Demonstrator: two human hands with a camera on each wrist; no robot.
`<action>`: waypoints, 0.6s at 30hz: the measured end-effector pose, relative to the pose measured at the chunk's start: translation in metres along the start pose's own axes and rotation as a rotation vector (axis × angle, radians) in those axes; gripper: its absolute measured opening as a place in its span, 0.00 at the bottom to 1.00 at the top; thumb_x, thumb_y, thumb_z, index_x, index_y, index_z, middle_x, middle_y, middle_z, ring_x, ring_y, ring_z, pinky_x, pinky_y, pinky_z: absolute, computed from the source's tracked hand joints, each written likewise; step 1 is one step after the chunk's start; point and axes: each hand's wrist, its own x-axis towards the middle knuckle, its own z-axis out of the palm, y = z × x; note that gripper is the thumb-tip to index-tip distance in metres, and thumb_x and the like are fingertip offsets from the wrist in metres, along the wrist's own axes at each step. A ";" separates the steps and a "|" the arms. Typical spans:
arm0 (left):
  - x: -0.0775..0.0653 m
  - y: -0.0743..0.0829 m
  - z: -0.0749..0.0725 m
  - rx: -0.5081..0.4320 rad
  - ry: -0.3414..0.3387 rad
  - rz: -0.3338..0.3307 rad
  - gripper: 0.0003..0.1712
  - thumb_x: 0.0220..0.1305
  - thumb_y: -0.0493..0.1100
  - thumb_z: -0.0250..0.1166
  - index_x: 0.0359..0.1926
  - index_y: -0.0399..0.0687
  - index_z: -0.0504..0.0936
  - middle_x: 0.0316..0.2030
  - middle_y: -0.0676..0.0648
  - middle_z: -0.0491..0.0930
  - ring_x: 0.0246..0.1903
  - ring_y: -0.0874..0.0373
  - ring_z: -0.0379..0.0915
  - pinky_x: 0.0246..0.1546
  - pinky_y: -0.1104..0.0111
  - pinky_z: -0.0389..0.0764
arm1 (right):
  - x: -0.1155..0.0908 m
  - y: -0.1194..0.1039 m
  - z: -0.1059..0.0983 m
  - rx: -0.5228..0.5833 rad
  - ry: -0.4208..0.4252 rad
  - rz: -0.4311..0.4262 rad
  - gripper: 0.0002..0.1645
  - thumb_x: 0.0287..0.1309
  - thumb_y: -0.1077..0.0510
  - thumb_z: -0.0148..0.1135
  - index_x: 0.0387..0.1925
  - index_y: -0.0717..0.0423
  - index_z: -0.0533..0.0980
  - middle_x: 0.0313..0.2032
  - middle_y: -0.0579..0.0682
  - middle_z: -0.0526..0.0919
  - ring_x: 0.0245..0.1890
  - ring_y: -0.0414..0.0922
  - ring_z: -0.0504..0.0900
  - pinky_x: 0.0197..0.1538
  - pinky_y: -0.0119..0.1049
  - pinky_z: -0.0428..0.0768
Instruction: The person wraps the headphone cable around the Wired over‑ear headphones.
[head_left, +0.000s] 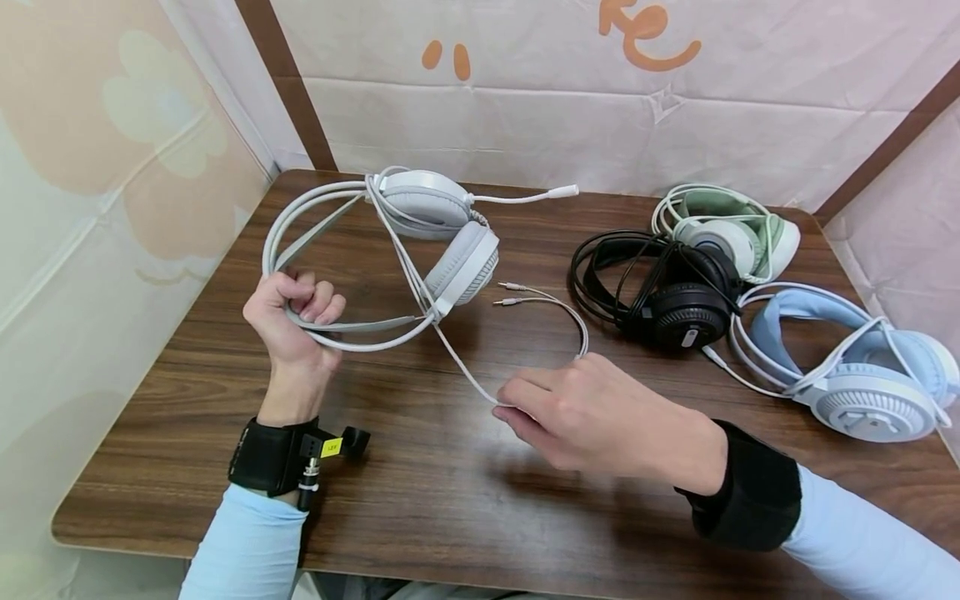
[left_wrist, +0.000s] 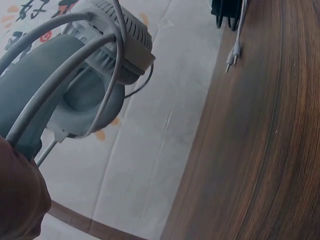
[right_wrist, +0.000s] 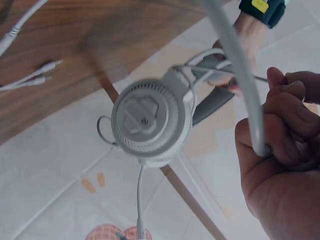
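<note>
My left hand (head_left: 296, 321) grips the headband of a white headset (head_left: 461, 258) and holds it up over the left half of the table. The headset's microphone boom (head_left: 525, 197) points right, and turns of its cable wrap the ear cups and band. In my right hand (head_left: 592, 417) the white cable (head_left: 465, 371) is pinched, drawn out from the lower ear cup. Two plugs (head_left: 513, 287) at the cable's end lie to the right of the ear cups. The right wrist view shows the fingers (right_wrist: 280, 125) curled round the cable, beside the round ear cup (right_wrist: 147, 117).
At the right of the wooden table (head_left: 187, 400) lie a black headset (head_left: 690, 312), a green-and-white headset (head_left: 723, 242) behind it, and a light blue headset (head_left: 870, 400) nearer the edge. Printed cloth walls (head_left: 480, 125) enclose the table's back and sides.
</note>
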 end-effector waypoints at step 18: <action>-0.005 0.002 0.012 0.308 -0.191 0.006 0.15 0.46 0.21 0.37 0.20 0.44 0.61 0.12 0.52 0.48 0.08 0.62 0.39 0.09 0.71 0.41 | 0.003 0.012 -0.044 -0.144 0.014 0.026 0.02 0.65 0.57 0.63 0.36 0.51 0.80 0.26 0.42 0.76 0.16 0.34 0.72 0.18 0.32 0.71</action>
